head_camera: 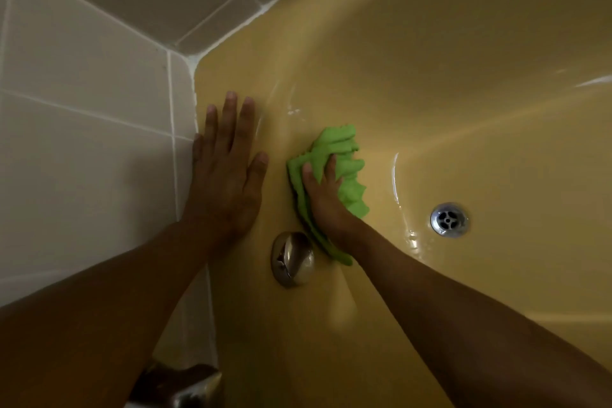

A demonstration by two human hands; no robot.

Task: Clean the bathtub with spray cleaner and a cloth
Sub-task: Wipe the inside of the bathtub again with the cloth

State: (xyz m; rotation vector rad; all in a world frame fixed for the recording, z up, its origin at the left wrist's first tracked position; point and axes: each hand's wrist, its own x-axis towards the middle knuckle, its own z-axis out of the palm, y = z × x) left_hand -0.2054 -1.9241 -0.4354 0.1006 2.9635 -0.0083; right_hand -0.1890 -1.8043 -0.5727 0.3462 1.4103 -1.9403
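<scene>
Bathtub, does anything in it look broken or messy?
Nothing looks broken. The yellow bathtub only has shiny wet streaks beside the round metal drain, which fits with the right hand gripping the crumpled green cloth against it. The white sealant line at the tiled corner looks a bit lumpy.

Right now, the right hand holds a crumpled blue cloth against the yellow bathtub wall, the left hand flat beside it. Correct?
No: the head view shows a crumpled green cloth, not blue. The right hand holds it against the yellow bathtub wall, the left hand flat beside it.
</scene>
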